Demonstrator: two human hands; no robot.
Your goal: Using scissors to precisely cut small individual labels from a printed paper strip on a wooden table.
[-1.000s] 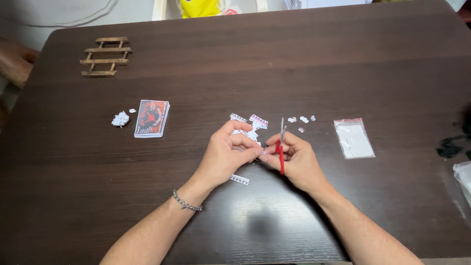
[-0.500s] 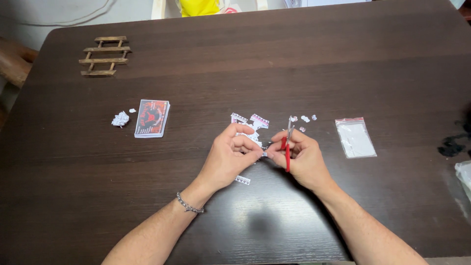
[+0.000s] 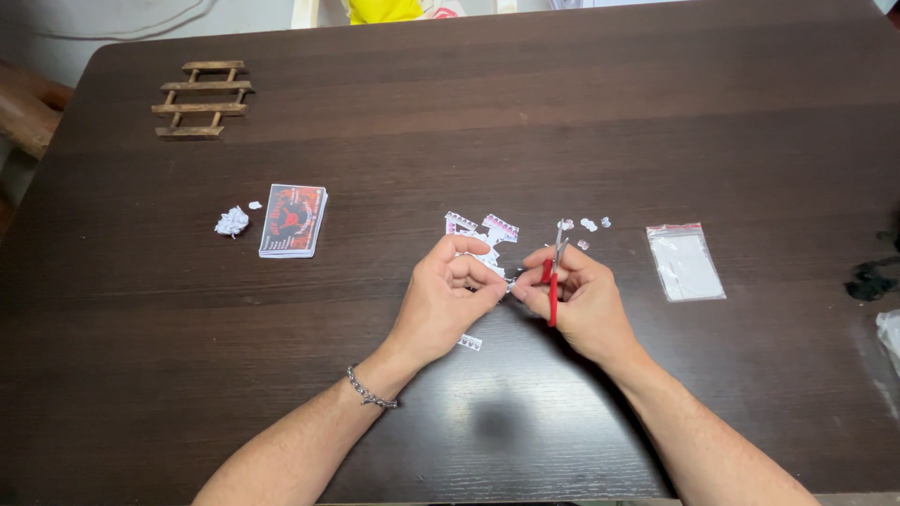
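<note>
My left hand (image 3: 448, 298) pinches a small white paper scrap (image 3: 507, 284) at the dark table's (image 3: 656, 122) middle, my right hand (image 3: 577, 295) grips 1 red-handled scissors (image 3: 553, 276) just right of it; a slip could nick my fingertips.

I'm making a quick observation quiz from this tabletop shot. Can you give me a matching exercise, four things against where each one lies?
Things:
1. wooden rack
2. crumpled paper ball
3. clear zip bag
4. red-handled tool

Places:
A. in the right hand
B. flat on the table, right of both hands
C. far left corner of the table
D. just left of the red and black card pack

Pairs: 1-C, 2-D, 3-B, 4-A

The left hand pinches a small white piece between its fingers, close to the tool.
</note>
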